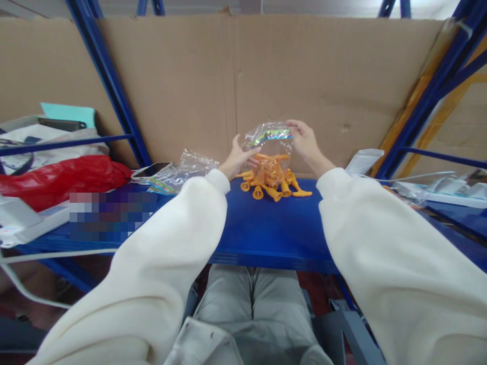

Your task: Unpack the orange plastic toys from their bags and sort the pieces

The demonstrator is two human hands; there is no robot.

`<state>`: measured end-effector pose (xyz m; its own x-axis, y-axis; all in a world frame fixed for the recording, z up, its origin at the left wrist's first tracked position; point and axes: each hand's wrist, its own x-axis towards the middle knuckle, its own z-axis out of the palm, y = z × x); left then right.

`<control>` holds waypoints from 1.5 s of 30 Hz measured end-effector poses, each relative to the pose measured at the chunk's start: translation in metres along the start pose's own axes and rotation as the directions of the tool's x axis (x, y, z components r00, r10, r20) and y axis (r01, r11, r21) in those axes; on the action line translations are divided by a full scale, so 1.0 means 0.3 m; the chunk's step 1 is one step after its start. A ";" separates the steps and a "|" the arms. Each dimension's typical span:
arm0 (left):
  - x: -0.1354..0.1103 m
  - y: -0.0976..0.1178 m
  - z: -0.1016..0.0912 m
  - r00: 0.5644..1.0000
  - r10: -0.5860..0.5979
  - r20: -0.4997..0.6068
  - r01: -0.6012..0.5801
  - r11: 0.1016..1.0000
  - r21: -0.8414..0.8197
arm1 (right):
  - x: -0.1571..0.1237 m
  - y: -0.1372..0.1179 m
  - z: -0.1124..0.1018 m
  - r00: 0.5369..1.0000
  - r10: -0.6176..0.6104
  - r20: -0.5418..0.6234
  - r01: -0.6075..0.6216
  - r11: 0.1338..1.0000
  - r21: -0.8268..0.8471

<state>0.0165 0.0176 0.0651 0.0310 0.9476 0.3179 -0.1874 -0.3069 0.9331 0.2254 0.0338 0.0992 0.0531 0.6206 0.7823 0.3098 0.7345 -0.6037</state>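
A blue table (274,230) is supporting everything; near its back, a clear bag (274,147) is standing upright. The right hand (305,143) is pinching its top corner, probably keeping limp film spread; the left hand (236,158) is touching its left side, the grip unclear. Below, cone-ended orange pieces (259,177) are clustering, perhaps partly inside. A colourful strip (276,134) is brightening the shiny, wrinkled film.
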 end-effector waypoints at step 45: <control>0.004 -0.018 0.063 0.987 0.005 -0.158 -0.007 1.000 -0.014 | -0.380 0.052 0.135 0.874 0.315 0.370 -0.203 0.928 -0.311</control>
<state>0.0361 0.0187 0.0637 -0.1255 0.9483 0.2916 -0.2017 -0.3121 0.9284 0.1858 -0.0145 -0.0056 -0.2072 0.8752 0.4371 0.5725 0.4708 -0.6713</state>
